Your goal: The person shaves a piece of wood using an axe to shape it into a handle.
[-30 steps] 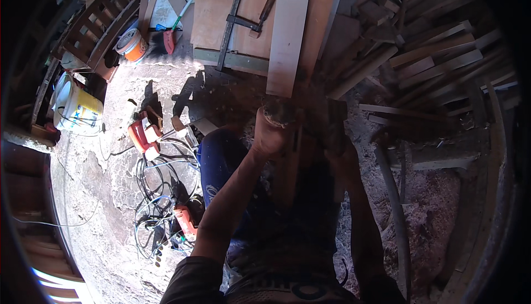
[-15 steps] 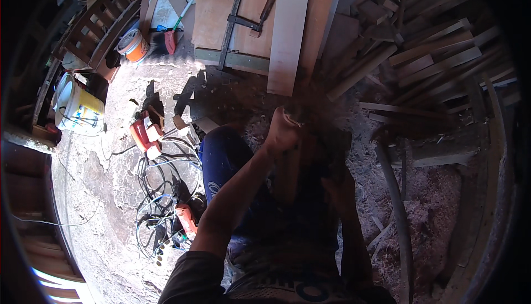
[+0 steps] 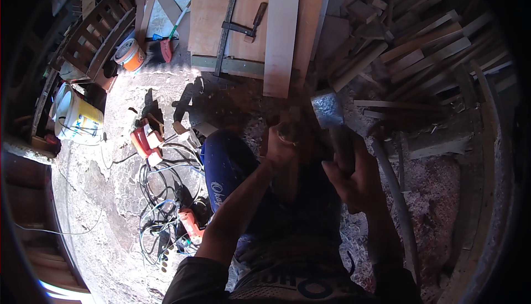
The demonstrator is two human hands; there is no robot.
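In my right hand (image 3: pixel 357 177) is a hand tool with a broad, flat, shiny metal head (image 3: pixel 327 109) and a thick dark handle (image 3: pixel 343 146); the fingers wrap round the handle. The metal end points away from me, over the ground beyond my knees. Left of it, my left hand (image 3: pixel 281 145) is closed in a fist above a length of wood (image 3: pixel 287 179) that lies between my thighs. A round brownish end shows at the top of the fist, too dark to name. Shadow hides how the wood is supported.
A bar clamp (image 3: pixel 243 27) lies on wooden panels ahead, beside a pale board (image 3: pixel 281 38). Cut timber (image 3: pixel 426 50) is heaped at the right. On the left are a red power tool (image 3: pixel 146 141), an orange drill (image 3: pixel 191 224), tangled cables (image 3: pixel 157 177) and buckets (image 3: pixel 80 116).
My right hand has risen from the dark by my lap and moved forward, bringing the metal-headed tool into the light. My left fist sits slightly nearer to me.
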